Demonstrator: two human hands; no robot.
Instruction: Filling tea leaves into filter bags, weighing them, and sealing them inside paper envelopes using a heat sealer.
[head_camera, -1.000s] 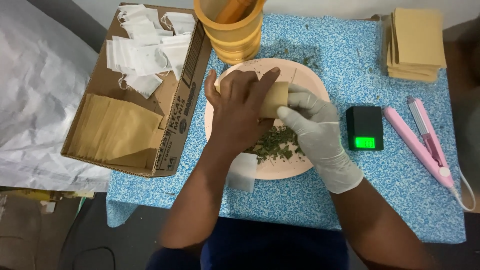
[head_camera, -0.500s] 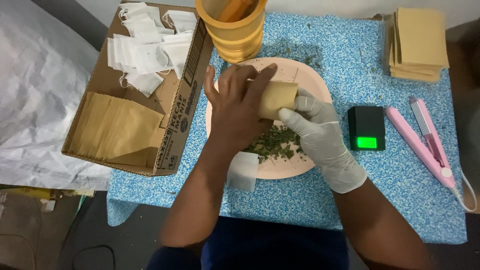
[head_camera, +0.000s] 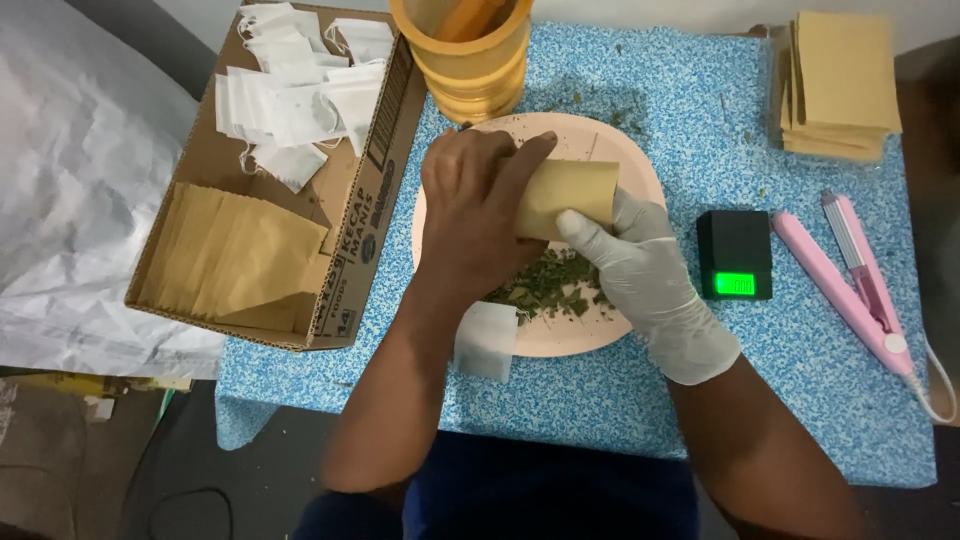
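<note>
Left hand (head_camera: 478, 215), bare, is clenched around the near end of a small kraft-paper pouch (head_camera: 568, 195); fingers wrap over its top edge. Right hand (head_camera: 640, 262), in a white, slightly wrinkled disposable glove, grips the same pouch from below and at its right side, index finger laid along the lower edge. The pouch is tan, matte and flat-sided, held roughly level just above a round, pale pink plate (head_camera: 560, 340).

On the plate lies a loose heap of dried green herb (head_camera: 550, 288), flaky and coarse, directly under the pouch. A small white tea bag (head_camera: 485, 340), thin and fibrous, overlaps the plate's near-left rim.

The table (head_camera: 620, 400) has a blue-and-white speckled, foam-like surface, with herb crumbs scattered past the plate.

Left of the plate: an open corrugated cardboard box (head_camera: 360, 260) holding a fan of flat kraft pouches (head_camera: 230, 255) at its near end and a pile of white tea bags with strings (head_camera: 295, 90) at its far end.

Beyond the plate, touching its far rim: a ribbed yellow plastic tub (head_camera: 470, 70).

Right of the plate: a small black pocket scale (head_camera: 735, 250) with a lit green display; further right a pink flat-iron sealer (head_camera: 850, 285), jaws parted; far right corner, a squared stack of kraft pouches (head_camera: 840, 85).
</note>
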